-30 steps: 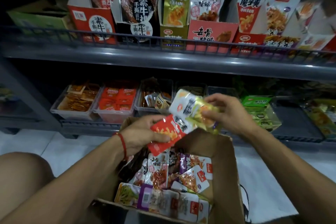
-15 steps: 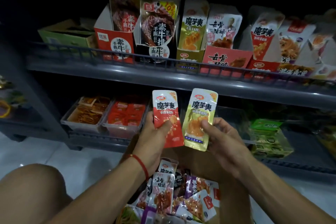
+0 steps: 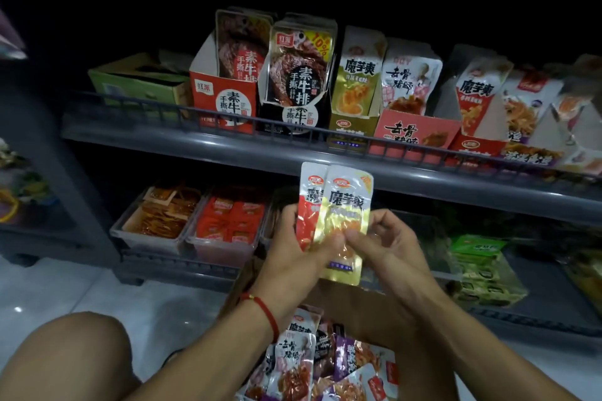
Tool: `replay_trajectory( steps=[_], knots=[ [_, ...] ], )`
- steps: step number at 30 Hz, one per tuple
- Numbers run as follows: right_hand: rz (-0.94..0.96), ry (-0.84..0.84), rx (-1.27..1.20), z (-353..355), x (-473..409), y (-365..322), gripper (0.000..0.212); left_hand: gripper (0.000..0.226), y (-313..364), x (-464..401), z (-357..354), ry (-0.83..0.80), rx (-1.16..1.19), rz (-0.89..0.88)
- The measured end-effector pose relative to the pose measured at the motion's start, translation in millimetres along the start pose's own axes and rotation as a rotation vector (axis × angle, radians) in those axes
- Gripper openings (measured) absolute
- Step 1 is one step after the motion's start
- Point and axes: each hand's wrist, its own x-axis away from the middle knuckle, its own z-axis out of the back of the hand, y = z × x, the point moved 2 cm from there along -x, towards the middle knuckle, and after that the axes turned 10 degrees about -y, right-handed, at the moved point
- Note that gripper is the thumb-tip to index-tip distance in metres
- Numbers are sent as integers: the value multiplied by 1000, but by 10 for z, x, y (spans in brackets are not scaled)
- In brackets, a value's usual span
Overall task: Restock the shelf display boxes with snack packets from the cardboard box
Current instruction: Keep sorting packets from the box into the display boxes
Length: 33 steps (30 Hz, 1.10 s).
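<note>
a grey shelf [image 3: 228, 153] carries upright display boxes [image 3: 353, 127] of snacks, above a lower tier of clear tubs [image 3: 224, 238]. below, the cardboard box [image 3: 355, 306] holds loose snack packets [image 3: 293, 365]. left hand [image 3: 293, 257] grips the red packet [image 3: 308, 208] and, with the right hand [image 3: 387, 247], pinches the overlapping yellow packet [image 3: 347, 215] just under the shelf edge

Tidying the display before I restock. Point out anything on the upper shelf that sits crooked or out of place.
The black display box leans left against the red display box, its packets tilted. Far right, the white packets slump sideways rather than upright. The green box on the left shows no packets standing in it.
</note>
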Motion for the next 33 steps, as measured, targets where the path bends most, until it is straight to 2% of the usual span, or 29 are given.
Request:
replay_trajectory(
  steps=[3,8,12,15,18,21,24,28,30,33],
  knots=[
    [-17,1,192,-61,-6,-56,26,63,12,30,17,-22,-49,-46],
    [52,-48,307,68,-137,-590,56,68,152,-3,116,-21,-178,-106],
    [129,-122,620,108,-319,-1097,31,64,330,-30,205,6,-142,-163],
    [249,1,782,257,-514,-1547,21,57,436,-92,336,103,-114,-206],
    [445,176,854,417,-708,-2077,14,57,499,-140,449,172,-78,-212],
    [526,284,879,498,-974,-2376,12,58,524,-151,496,206,-49,-198],
    [508,293,969,434,-1275,-2374,11,57,529,-150,506,216,-40,-190],
    [421,315,1243,359,-1636,-2094,12,57,526,-155,496,212,-51,-184],
    [397,376,1416,343,-1742,-1967,16,57,522,-148,491,212,-48,-177],
    [389,481,1532,347,-1784,-1903,23,57,508,-147,499,211,-49,-170]
  ],
)
